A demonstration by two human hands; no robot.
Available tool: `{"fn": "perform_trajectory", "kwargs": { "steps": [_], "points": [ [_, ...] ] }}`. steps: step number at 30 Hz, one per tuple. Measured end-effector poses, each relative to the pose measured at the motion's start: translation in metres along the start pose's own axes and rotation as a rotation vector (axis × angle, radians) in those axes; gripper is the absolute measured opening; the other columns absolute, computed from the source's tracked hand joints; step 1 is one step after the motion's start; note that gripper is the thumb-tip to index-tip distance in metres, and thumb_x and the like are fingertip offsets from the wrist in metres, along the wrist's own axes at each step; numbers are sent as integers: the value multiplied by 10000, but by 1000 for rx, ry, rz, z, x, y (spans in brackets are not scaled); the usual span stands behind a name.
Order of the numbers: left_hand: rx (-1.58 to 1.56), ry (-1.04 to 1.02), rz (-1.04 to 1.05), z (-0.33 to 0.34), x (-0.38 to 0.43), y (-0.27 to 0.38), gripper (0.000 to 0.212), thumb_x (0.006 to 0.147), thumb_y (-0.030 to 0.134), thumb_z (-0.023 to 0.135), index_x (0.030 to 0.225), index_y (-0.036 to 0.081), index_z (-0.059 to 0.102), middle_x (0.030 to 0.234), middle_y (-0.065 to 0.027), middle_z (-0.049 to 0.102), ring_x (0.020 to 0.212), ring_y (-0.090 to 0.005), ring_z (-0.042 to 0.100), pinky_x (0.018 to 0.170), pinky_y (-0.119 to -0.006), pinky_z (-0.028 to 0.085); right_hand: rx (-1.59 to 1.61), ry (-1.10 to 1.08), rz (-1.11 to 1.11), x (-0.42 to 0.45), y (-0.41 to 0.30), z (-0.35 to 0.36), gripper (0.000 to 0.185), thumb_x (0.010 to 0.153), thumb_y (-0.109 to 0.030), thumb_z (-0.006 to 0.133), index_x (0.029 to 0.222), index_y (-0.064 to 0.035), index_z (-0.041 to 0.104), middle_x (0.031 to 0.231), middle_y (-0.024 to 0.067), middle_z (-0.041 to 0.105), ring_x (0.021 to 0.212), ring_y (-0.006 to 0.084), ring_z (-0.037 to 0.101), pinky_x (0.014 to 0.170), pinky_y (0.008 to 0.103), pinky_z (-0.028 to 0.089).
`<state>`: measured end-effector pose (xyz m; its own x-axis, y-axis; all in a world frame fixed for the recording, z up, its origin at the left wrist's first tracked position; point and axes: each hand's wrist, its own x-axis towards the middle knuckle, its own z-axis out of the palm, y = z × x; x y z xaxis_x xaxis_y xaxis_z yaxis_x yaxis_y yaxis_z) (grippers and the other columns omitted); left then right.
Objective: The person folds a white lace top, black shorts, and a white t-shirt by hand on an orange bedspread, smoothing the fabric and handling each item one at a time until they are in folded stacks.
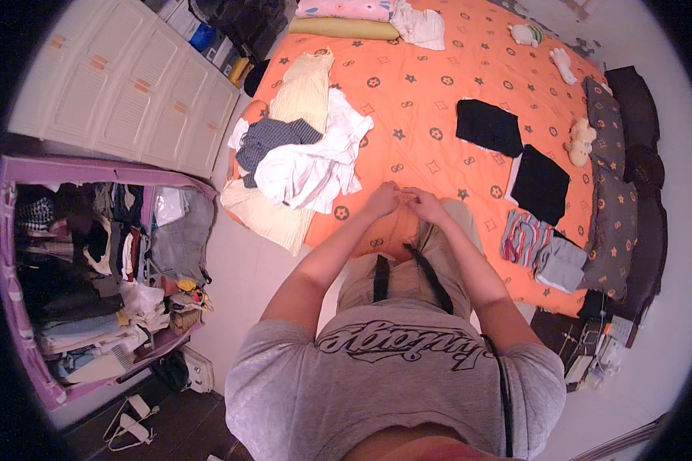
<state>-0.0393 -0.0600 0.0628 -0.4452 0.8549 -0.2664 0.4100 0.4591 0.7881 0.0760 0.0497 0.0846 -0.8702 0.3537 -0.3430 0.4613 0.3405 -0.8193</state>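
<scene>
My left hand [384,199] and my right hand [427,206] meet above the near edge of the bed, fingertips close together and fingers curled. No object is visible between them, though the curled fingers hide the palms. To the left of my hands lies a loose heap of clothes: a white garment [300,173], a dark checked garment [274,141] and a pale yellow ribbed garment [303,78]. On the right, two folded black garments [489,127] lie beside a folded striped garment [525,236] and a folded grey garment [561,265].
The bed wears an orange patterned sheet [415,135]. Dark patterned pillows [608,242] line the headboard [643,230], with plush toys [580,142] nearby. Leftward stand a white drawer cabinet [161,92] and a purple-framed fabric wardrobe [11,276] full of clothes. Sandals [132,426] lie on the floor.
</scene>
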Motion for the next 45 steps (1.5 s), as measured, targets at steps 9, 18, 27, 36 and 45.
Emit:
{"fn": "perform_trajectory", "kwargs": {
  "steps": [9,18,27,36,45],
  "points": [
    [-139,-14,14,40,-87,-13,231,709,108,560,898,-10,498,819,-183,574,793,-309,570,677,-364,448,227,56,82,-84,-4,71,274,796,-77,508,1066,-32,522,903,69,603,787,110,559,706,233,437],
    [-181,-94,23,80,-143,-118,169,724,117,553,853,9,538,761,-108,576,734,-219,582,641,-319,455,158,-25,155,-129,-26,120,216,814,-120,516,1003,-20,551,901,55,593,810,115,558,723,225,441],
    [-135,40,-245,35,-213,-102,175,789,104,502,920,-11,490,806,-98,566,700,-164,585,596,-279,472,454,53,45,-166,-7,166,210,827,-106,507,992,21,536,906,66,591,789,109,568,727,221,447],
    [-478,46,-204,-2,-216,-91,133,821,80,458,926,5,491,792,-66,548,673,-149,580,606,-266,467,549,50,32,-163,-41,190,265,822,-81,511,1072,2,482,932,73,568,774,125,587,727,239,458],
    [-152,359,-3,-87,-136,-142,148,697,59,535,835,30,579,845,-154,550,780,-280,548,745,-346,440,604,47,145,-69,-85,200,214,825,-27,457,1034,-2,502,965,81,546,836,149,576,749,247,446]
  ]
}}
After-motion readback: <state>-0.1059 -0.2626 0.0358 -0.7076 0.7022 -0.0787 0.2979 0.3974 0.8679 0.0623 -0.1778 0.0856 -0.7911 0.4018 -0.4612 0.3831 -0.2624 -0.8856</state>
